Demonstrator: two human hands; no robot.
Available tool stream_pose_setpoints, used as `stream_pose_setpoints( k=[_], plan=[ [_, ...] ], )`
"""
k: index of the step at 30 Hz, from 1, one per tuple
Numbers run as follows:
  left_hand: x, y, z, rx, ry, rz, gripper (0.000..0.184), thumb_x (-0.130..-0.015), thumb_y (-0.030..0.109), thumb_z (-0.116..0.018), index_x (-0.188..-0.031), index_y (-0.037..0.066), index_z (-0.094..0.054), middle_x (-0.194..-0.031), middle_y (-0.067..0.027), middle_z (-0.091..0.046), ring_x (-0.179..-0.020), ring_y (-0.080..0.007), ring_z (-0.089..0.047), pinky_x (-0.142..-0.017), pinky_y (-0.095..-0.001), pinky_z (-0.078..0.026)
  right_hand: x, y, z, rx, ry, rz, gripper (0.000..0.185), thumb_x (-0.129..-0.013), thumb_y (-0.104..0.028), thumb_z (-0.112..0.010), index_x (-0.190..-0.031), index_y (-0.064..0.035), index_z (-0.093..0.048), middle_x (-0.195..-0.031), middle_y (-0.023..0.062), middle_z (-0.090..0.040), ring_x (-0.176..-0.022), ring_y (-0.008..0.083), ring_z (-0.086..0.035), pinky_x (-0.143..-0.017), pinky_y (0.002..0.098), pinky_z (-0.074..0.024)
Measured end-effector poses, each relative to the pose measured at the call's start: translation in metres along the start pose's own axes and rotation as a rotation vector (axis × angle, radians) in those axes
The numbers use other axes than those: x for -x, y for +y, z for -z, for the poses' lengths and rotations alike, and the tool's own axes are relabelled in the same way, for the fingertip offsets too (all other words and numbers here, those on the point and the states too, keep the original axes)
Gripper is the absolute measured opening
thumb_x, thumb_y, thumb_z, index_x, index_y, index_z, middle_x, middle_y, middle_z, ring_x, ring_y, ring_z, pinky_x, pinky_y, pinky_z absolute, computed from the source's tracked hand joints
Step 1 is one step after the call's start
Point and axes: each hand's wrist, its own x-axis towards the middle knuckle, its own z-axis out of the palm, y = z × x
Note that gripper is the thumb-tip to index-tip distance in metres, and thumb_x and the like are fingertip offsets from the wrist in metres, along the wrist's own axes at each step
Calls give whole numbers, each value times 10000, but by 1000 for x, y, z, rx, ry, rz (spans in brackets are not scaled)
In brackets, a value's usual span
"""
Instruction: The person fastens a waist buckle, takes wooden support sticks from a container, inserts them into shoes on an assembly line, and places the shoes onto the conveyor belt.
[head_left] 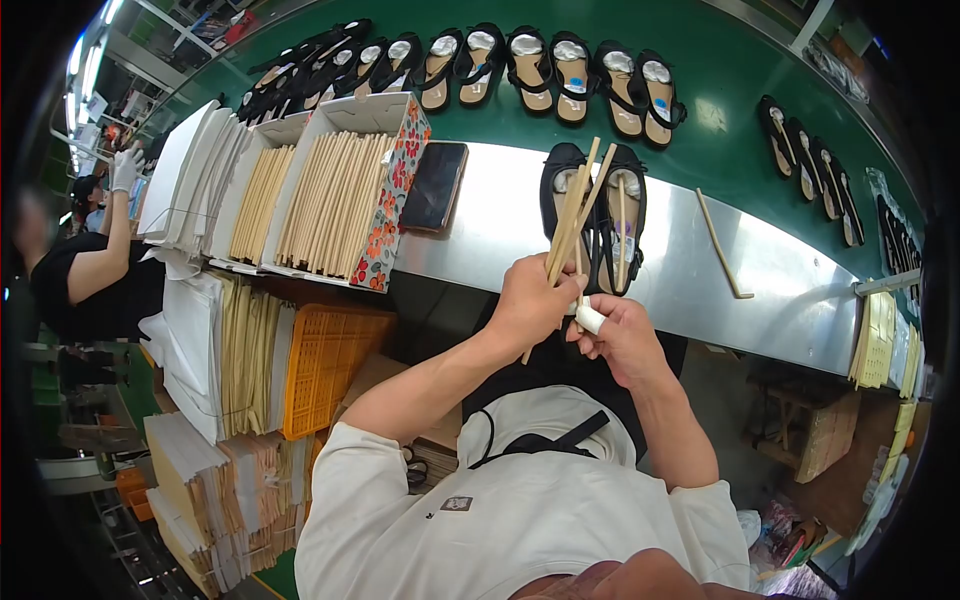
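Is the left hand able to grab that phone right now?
Probably not straight away: the left hand holds wooden sticks. Otherwise the way looks free, with the phone uncovered beside the flowered box and bare metal counter between.

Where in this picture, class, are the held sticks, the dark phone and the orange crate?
Held sticks (568,228): head view, middle of the bundle above the fist.
Dark phone (435,187): head view, middle of its upward face.
Orange crate (322,372): head view, its perforated wall.
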Motion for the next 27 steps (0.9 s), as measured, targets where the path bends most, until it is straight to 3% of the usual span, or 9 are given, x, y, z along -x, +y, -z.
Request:
stream_pose_setpoints(
  k=[6, 9, 12, 14, 18, 20, 22, 25, 27],
  plan=[
    [2, -2, -1, -18, 27, -13, 285, -985, 152, -723, -1133, -87, -679, -784, -65, -684, -582, -96, -605, -484, -265, -485, -9, 13, 3, 57, -17, 58, 114, -1000, -111, -655, -1022, -17, -716, -858, 43, -733, -648, 46, -576, -560, 200, -421],
    [3, -3, -1, -31, 30, -44, 288, -990, 158, -713, -1142, -84, -678, -771, -57, -681, -564, -96, -595, -482, -264, -482, -8, 18, 1, 169, 7, 195, 110, -993, -74, -642, -1030, 1, -714, -868, 38, -733, -667, 66, -604, -578, 214, -441],
    [7, 7, 2, -20, 6, -28, 309, -1002, 178, -700, -1163, -85, -681, -764, -50, -677, -547, -92, -587, -474, -263, -477, -6, 18, -5, 453, 143, 393, 116, -978, -33, -631, -1046, 25, -704, -860, 50, -736, -701, 103, -653, -605, 254, -487],
    [8, 11, 2, -8, -16, -15, 325, -1009, 192, -694, -1177, -86, -683, -763, -48, -675, -539, -89, -583, -469, -262, -473, -4, 15, -5, 990, 310, 822, 119, -960, 8, -626, -1055, 40, -691, -851, 71, -737, -743, 125, -694, -635, 288, -529],
    [15, 2, 0, 25, 56, -40, 340, -1047, 224, -665, -1213, -71, -694, -767, -44, -681, -527, -76, -579, -465, -260, -471, 1, 0, -12, 1056, 346, 875, 97, -955, 0, -666, -1040, 39, -695, -871, 86, -741, -750, 110, -694, -652, 292, -550],
    [23, -10, -6, 47, 88, -63, 330, -1062, 223, -652, -1220, -63, -699, -777, -46, -692, -525, -73, -579, -469, -258, -473, 6, -8, -16, 726, 271, 530, 171, -951, 3, -699, -1115, 43, -673, -902, 87, -743, -757, 100, -684, -667, 273, -557],
    [32, -22, -12, 47, 255, -309, 287, -1086, 207, -626, -1213, -32, -720, -824, -56, -724, -537, -68, -587, -476, -239, -470, 6, -9, -15, 688, 281, 506, 230, -947, 10, -710, -1166, 48, -650, -912, 85, -742, -767, 95, -682, -677, 264, -557],
    [34, -40, -24, 249, 401, -412, 263, -1094, 194, -619, -1223, -6, -731, -915, -74, -759, -579, -62, -617, -473, -218, -451, 5, -13, -14, 670, 263, 488, 323, -942, 27, -717, -1244, 57, -606, -928, 80, -741, -784, 87, -680, -688, 249, -556],
    [32, -46, -21, 312, 373, -277, 251, -1081, 197, -644, -1196, -12, -722, -977, -86, -764, -653, -70, -667, -461, -204, -432, 4, -16, -13, 694, 235, 491, 354, -942, 38, -712, -1271, 61, -586, -935, 77, -741, -791, 85, -680, -690, 244, -554]
  ],
)
